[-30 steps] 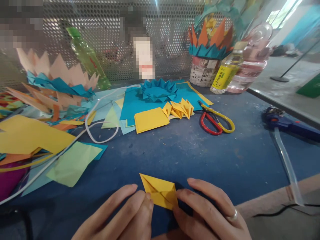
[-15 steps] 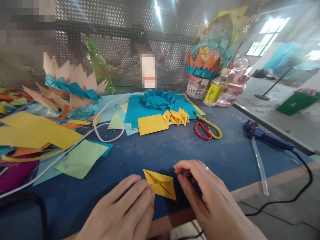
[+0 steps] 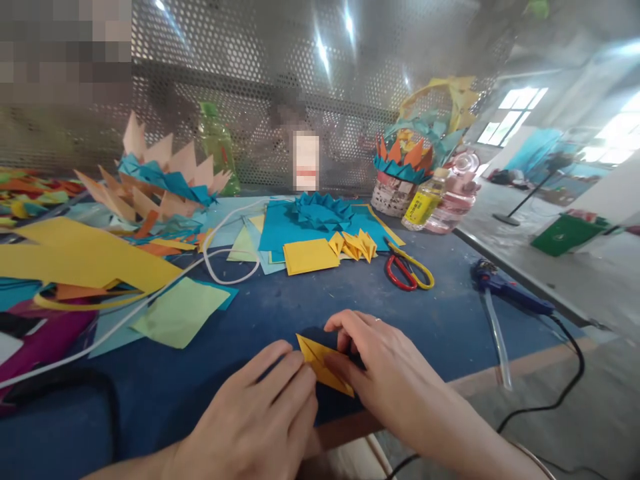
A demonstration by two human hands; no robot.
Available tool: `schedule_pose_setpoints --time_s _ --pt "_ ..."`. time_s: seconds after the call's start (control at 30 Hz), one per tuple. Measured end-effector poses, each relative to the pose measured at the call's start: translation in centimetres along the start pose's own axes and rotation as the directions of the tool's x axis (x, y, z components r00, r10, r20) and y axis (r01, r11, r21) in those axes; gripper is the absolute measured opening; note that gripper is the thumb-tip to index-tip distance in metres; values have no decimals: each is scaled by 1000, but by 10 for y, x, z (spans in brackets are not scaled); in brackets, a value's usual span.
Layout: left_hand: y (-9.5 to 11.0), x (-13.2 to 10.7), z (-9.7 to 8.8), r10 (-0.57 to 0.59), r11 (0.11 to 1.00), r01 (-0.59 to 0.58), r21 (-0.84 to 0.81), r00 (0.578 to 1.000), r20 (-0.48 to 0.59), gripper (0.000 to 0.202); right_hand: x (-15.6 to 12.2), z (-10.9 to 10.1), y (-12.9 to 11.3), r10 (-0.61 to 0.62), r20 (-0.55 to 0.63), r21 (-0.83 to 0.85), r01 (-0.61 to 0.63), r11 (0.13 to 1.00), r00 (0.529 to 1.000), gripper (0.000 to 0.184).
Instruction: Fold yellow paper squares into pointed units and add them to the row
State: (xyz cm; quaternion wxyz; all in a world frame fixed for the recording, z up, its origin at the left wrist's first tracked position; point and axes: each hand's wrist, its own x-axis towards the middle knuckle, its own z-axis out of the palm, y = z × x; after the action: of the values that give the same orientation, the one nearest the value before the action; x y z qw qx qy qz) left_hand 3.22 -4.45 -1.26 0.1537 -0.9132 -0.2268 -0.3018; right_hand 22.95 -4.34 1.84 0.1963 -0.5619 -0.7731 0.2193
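"Yellow paper (image 3: 320, 373), folded into a small slanted shape, lies between our two hands, near the front edge of the dark blue table (image 3: 280, 303). How do our hands stand?"

"Our left hand (image 3: 263, 403) has its fingers bent and set close together, with the tips at the left end of this paper. Its thumb is hidden, so we cannot tell if it grips or only presses. Our right hand (image 3: 383, 357) is half open: the thumb lies over the paper, and the curled fingers stand apart from it."

"And what do we have a little farther?"

"On the left we have a pale green sheet (image 3: 183, 313), and a white cord (image 3: 205, 250) makes a loop behind it. On the right lies a blue glue gun (image 3: 517, 295). Then come the scissors (image 3: 407, 255), one handle red and the other yellow, and near them some folded yellow pieces (image 3: 357, 245), just beside a stack of yellow cards (image 3: 311, 257)."

"What can we see behind these?"

"We see a spiky blue paper ring (image 3: 323, 219) on blue sheets (image 3: 280, 230). Last of all, a perforated metal panel (image 3: 240, 40) rises behind, and a green bin (image 3: 570, 235) stands at far right."
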Motion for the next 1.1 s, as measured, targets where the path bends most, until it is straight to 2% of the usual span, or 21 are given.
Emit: schedule_pose_setpoints --time_s 0.1,0.23,0.37,0.53,0.73,0.97,1.1 --pt "0 2 -2 15 1000 -15 8 1000 -1 38 1 -1 0 1 26 33 -2 999 1000 28" --pt "0 2 -3 24 999 -23 25 1000 -15 41 0 -2 -2 -32 -16 15 32 999 999 35" --pt "0 3 -2 32 999 -31 35 999 -29 43 0 -3 -7 12 0 -24 -12 1000 1000 41" --pt "0 4 -2 44 999 -42 25 998 -48 45 2 -6 -11 44 40 -53 -42 998 998 34" --pt "-1 3 -1 50 999 -49 24 999 -15 38 1 -5 -6 6 88 46 -10 999 996 43" --pt "-2 1 1 65 998 -64 26 998 -27 40 -5 -5 0 -48 -106 53 54 997 993 38" --pt "-2 2 1 59 998 -58 26 998 -23 39 -5 -5 3 -44 -89 78 51 996 995 38"
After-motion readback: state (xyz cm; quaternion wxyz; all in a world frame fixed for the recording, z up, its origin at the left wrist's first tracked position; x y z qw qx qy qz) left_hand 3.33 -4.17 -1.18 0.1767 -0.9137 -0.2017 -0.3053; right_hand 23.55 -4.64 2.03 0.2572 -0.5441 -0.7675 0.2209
